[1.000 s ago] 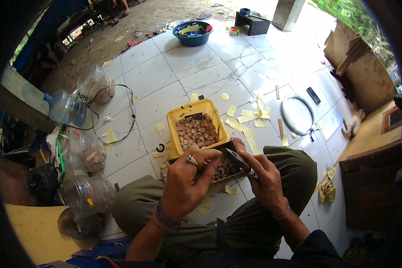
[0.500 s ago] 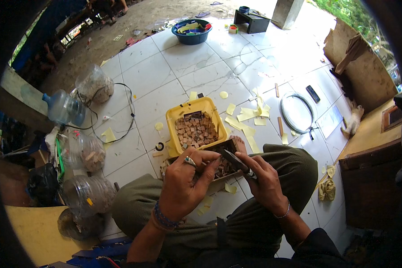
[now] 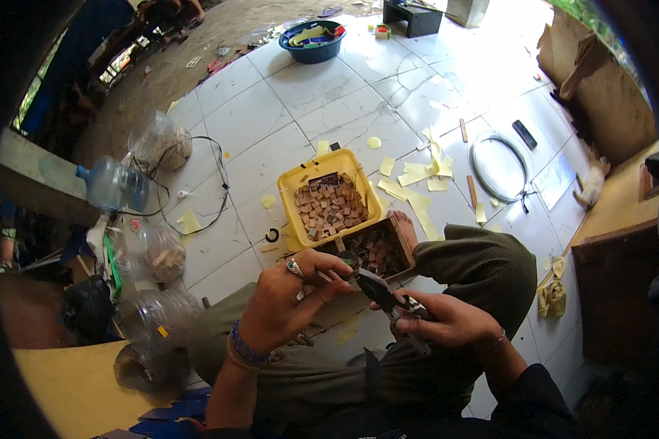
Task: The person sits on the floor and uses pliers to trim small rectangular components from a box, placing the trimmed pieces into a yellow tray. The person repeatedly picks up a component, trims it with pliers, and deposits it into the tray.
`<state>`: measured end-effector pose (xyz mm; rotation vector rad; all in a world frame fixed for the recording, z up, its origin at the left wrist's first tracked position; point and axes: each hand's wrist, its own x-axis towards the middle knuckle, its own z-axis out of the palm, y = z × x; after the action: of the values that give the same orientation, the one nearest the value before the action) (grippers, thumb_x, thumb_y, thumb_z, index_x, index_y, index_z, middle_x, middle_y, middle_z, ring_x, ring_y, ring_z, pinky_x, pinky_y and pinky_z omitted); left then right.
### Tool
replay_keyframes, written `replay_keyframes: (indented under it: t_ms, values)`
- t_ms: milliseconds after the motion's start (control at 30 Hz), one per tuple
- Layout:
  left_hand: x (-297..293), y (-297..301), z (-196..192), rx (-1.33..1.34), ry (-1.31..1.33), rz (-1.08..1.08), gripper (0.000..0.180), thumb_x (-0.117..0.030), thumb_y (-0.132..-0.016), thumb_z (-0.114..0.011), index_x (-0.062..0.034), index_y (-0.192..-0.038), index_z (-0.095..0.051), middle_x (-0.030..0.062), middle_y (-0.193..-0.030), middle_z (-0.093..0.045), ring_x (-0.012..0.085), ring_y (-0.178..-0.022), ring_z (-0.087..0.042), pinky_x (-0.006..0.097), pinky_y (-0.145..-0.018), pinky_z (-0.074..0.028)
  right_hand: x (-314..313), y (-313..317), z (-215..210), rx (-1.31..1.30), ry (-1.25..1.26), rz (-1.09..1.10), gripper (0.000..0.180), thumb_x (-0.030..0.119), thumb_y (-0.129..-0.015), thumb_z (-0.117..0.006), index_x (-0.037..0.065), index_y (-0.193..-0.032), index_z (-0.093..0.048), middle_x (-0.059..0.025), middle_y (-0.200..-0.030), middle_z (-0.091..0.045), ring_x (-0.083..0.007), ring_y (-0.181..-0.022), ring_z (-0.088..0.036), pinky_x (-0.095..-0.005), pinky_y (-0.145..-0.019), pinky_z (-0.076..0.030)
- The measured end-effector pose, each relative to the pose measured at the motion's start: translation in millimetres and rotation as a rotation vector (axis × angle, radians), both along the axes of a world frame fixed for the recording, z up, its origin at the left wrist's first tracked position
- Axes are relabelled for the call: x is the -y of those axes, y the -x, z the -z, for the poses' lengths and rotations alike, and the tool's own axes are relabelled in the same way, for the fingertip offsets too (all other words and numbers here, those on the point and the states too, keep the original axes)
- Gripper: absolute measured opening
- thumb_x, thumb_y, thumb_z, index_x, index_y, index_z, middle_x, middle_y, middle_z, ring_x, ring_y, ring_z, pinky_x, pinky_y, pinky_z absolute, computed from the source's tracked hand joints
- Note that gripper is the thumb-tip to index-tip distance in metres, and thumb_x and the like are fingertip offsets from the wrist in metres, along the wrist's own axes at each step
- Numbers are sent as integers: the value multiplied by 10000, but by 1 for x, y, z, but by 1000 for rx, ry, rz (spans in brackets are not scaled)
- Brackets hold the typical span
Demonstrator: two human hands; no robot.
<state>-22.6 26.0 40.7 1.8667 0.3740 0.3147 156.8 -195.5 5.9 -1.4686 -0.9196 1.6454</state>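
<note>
A pair of pliers [image 3: 375, 288] with dark jaws and pale handles is gripped in my right hand [image 3: 454, 319], its handles spread apart. The jaws point up and left, close against the fingertips of my left hand [image 3: 289, 293]. My left thumb and forefinger pinch something small at the jaws; fingers and tool mostly hide it. Just beyond my hands is a wooden box [image 3: 408, 247] holding small brown pieces. A yellow tray [image 3: 288, 208] full of small square wooden pieces [image 3: 331, 207] sits behind it, overlapping the box's far edge.
Yellow paper scraps [image 3: 417, 173] lie right of the tray, near a coil of wire [image 3: 495, 167] and a phone [image 3: 524, 134]. Large clear plastic bottles [image 3: 117, 186] stand at left. A blue basin [image 3: 311, 51] is at the back, and a cat [image 3: 593, 181] lies at right.
My right hand has turned and lowered, and the handles of the pliers now stand apart. The left hand keeps its pinch near the jaws. The whole view has shifted slightly.
</note>
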Motion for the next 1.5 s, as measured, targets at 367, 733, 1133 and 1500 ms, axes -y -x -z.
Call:
replay_keyframes:
  t_ms: [367, 733, 1133, 1500]
  values:
    - [-37, -44, 14, -168, -534, 297, 213, -41, -849, -844, -74, -1039, -753, 90, -963, -760, 218, -894, -755, 342, -777, -598, 4, -14, 4, -329, -168, 1021, 483, 357, -1132, -506, 166, -1567, -417, -30, -1119, -700, -98, -958, -632, -271, -764, -506]
    - [-73, -153, 253, -262, -721, 494, 240, -327, -948, -752, -125, -1078, -756, 192, -831, -725, 380, -823, -723, 497, -739, -564, 7, -25, -15, -714, 42, 1065, 495, 337, -1141, -484, 197, -1600, -360, -28, -1054, -690, -75, -841, -596, -242, -708, -464]
    - [-147, -157, 396, -683, -605, 232, 319, -204, -888, -809, -89, -1179, -751, 202, -1176, -723, 382, -1098, -684, 481, -961, -552, -4, -32, -12, -611, 31, 1144, 577, 336, -1126, -509, 105, -1609, -292, -74, -1066, -701, -85, -837, -602, -236, -713, -464]
    - [-152, -132, 362, -535, -600, 131, 162, -117, -870, -794, -67, -1022, -816, 183, -1024, -741, 344, -950, -734, 429, -870, -587, -8, -21, -10, -632, 62, 1115, 486, 326, -1132, -509, 192, -1581, -384, -31, -1061, -678, -69, -863, -580, -234, -703, -452]
